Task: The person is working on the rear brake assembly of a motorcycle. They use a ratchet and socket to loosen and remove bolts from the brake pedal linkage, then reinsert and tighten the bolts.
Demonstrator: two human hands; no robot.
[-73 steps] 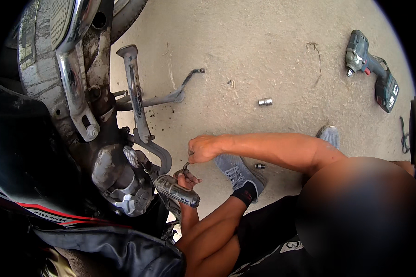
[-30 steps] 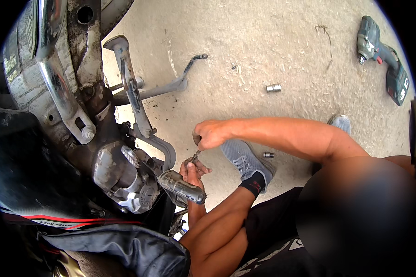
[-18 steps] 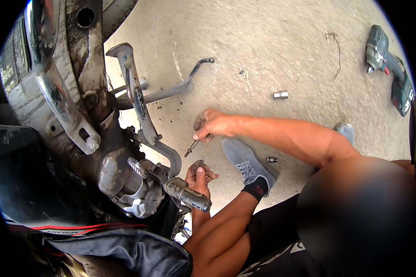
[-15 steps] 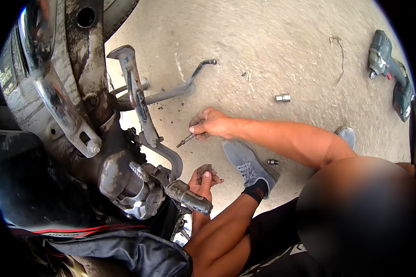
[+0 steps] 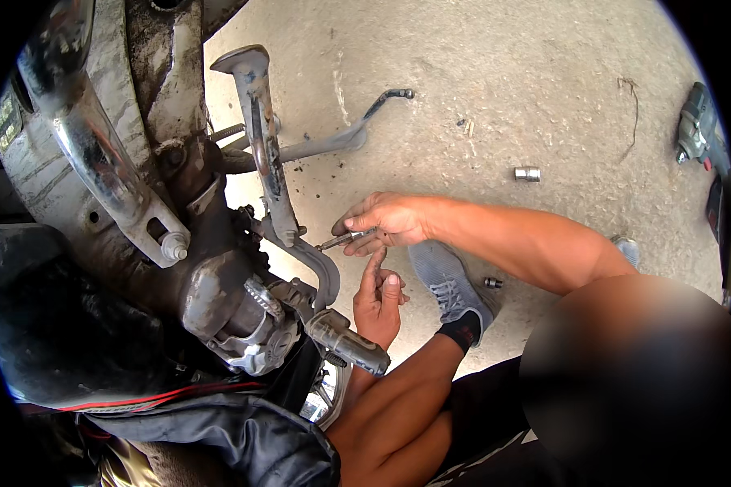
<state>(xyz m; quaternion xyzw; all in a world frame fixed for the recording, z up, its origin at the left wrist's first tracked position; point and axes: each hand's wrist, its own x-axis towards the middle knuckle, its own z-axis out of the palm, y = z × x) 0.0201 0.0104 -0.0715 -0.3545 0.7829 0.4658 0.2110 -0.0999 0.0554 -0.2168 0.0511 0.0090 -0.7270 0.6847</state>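
My right hand (image 5: 394, 219) grips a slim metal rod (image 5: 345, 240) between thumb and fingers. Its narrow tip points left toward the motorcycle, and the thicker silver end lies under the fingers. Just below, my left hand (image 5: 377, 312) has its index finger stretched up close to the right hand's fingers; whether they touch, I cannot tell. The left thumb stands apart and the other fingers are partly bent. Beside both hands is the motorcycle's underside, with a curved grey metal arm (image 5: 315, 264), a rubber-covered footpeg (image 5: 349, 342) and a metal engine housing (image 5: 244, 321).
A chrome socket (image 5: 527, 174) lies on the concrete beyond my right forearm, and a smaller socket (image 5: 492, 282) lies by my grey shoe (image 5: 447, 280). A cordless power tool (image 5: 694, 130) rests at far right. A grey pedal lever (image 5: 325, 144) juts out. A blurred patch covers the lower right.
My left index finger has straightened upward toward the rod, and my hands have come closer together. The rod lies flatter in my right hand. The view has shifted, moving the ground items rightward.
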